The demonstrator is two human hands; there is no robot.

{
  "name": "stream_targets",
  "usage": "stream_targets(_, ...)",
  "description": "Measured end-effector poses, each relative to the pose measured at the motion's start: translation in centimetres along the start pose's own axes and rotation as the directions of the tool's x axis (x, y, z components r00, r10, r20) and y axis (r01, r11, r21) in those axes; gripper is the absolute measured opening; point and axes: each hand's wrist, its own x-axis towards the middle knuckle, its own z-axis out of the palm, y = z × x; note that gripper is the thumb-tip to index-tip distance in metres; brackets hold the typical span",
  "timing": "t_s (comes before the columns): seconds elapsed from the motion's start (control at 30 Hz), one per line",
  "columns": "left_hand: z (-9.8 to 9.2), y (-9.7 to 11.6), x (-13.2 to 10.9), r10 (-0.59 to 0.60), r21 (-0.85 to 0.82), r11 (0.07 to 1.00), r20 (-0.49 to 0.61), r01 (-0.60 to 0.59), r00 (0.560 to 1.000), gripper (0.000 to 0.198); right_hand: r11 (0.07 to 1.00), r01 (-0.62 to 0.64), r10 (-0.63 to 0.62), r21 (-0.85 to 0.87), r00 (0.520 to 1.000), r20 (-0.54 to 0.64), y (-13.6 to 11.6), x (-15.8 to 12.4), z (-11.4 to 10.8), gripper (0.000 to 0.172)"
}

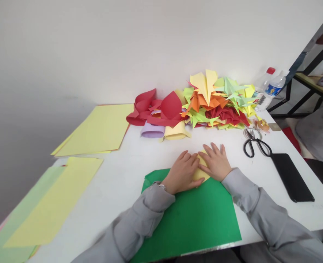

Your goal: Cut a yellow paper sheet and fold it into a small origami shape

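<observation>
A small folded piece of yellow paper (200, 174) lies at the top edge of a green sheet (194, 215) on the white table. My left hand (182, 172) presses on its left side, thumb stretched out along the lower edge and the other fingers slightly bent. My right hand (215, 161) rests flat on the right side of the same paper with its fingers spread. The two hands nearly meet over the paper and cover much of it.
Behind my hands are folded paper shapes (205, 106) and rolled red paper (171, 107). Yellow sheets (98, 128) lie left. Scissors (256, 142), a black phone-like object (291, 177) and bottles (272, 89) stand or lie right. Part of another person (317, 128) shows far right.
</observation>
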Motion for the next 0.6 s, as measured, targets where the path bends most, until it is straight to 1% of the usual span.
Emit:
stream_targets(0.17, -0.1, -0.8, -1.2, 0.023, -0.017, 1.000, -0.052, -0.023, 0.998, 0.051, 1.000, -0.020, 0.020, -0.008, 1.000, 0.009, 0.0, -0.1, 0.0, 0.053)
stream_targets(0.27, -0.1, -1.2, -1.7, 0.007, -0.070, 0.997, -0.064, -0.012, 0.998, 0.051, 1.000, -0.016, 0.016, -0.009, 1.000, 0.009, 0.0, -0.1, 0.1, 0.054)
stream_targets(0.37, -0.1, -1.4, -1.7, -0.002, -0.112, 0.994, -0.055, -0.004, 0.998, 0.048, 1.000, 0.010, -0.010, -0.007, 1.000, 0.003, 0.0, 0.0, 0.0, 0.055)
stream_targets(0.47, -0.3, -1.3, -1.3, 0.001, -0.103, 0.995, -0.052, -0.007, 0.999, 0.047, 0.999, 0.035, -0.035, 0.005, 0.999, 0.015, -0.1, 0.0, 0.0, 0.054)
stream_targets(0.6, -0.5, -0.8, -1.2, -0.022, -0.100, 0.995, -0.039, 0.018, 0.999, 0.051, 1.000, 0.012, -0.012, 0.017, 1.000, 0.020, -0.4, 0.0, 0.2, 0.052)
